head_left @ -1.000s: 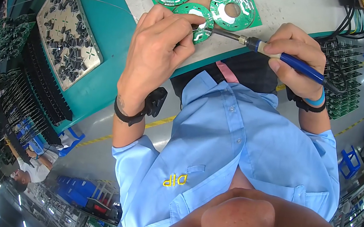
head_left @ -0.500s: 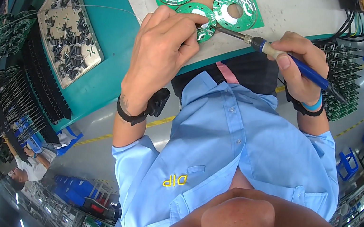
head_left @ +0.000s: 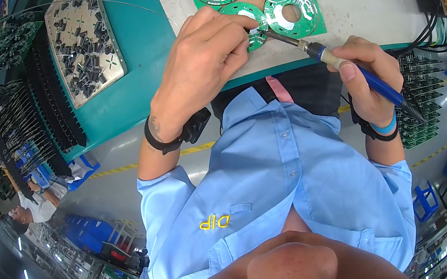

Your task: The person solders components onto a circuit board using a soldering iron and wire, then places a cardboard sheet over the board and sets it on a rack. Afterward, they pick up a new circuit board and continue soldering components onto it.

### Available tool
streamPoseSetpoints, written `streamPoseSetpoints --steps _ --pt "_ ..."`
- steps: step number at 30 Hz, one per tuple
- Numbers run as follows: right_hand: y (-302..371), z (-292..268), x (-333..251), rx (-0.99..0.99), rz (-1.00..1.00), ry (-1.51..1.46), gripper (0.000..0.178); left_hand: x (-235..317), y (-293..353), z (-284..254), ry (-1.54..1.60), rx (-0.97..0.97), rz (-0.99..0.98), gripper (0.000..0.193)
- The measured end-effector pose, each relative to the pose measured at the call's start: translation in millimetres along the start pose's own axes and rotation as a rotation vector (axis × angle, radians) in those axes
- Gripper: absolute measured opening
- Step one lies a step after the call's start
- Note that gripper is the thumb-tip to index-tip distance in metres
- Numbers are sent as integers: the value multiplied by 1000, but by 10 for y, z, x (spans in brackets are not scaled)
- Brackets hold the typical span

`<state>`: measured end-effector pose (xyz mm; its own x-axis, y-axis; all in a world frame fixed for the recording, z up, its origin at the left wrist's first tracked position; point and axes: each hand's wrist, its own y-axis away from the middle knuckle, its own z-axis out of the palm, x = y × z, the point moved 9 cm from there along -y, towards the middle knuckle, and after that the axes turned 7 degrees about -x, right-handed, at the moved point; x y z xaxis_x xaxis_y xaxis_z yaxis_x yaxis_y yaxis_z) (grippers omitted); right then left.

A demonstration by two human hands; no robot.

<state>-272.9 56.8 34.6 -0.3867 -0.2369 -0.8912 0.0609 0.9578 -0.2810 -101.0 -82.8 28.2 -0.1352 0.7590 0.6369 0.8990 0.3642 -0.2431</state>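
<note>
My right hand (head_left: 371,75) is closed round the blue handle of a soldering iron (head_left: 382,90). The iron's metal tip points left and reaches the edge of a round green circuit board (head_left: 258,40). Over that same board my left hand (head_left: 205,56) is closed, fingers bent together, with the fingertips close to the tip. A thin solder wire (head_left: 133,5) runs in from the left and passes into my left hand. Part of the board lies hidden beneath my left fingers, and the exact contact point is too small to make out.
More round boards (head_left: 292,12) share the green panel. To the left, a pale tray (head_left: 79,32) holds many loose black cylindrical components. Circuit boards stand in black racks (head_left: 59,94) at far left; more boards (head_left: 422,84) hang at right. Cables (head_left: 430,35) lie at the upper right.
The panel of boards sits very slightly farther right in view. Both hands keep their hold, with the iron's tip still at the board's edge; the wire has shifted slightly.
</note>
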Motion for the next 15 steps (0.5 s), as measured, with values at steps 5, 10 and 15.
streamPoseSetpoints --steps 5,10,15 --pt "-11 -4 -19 0 -10 7 19 1 0 0 4 -9 -1 14" --pt "-19 -31 -16 13 -34 -7 15 -2 7 10 6 10 11 14" --pt "-9 -29 -23 17 -40 18 15 8 3 1 12 13 4 15"
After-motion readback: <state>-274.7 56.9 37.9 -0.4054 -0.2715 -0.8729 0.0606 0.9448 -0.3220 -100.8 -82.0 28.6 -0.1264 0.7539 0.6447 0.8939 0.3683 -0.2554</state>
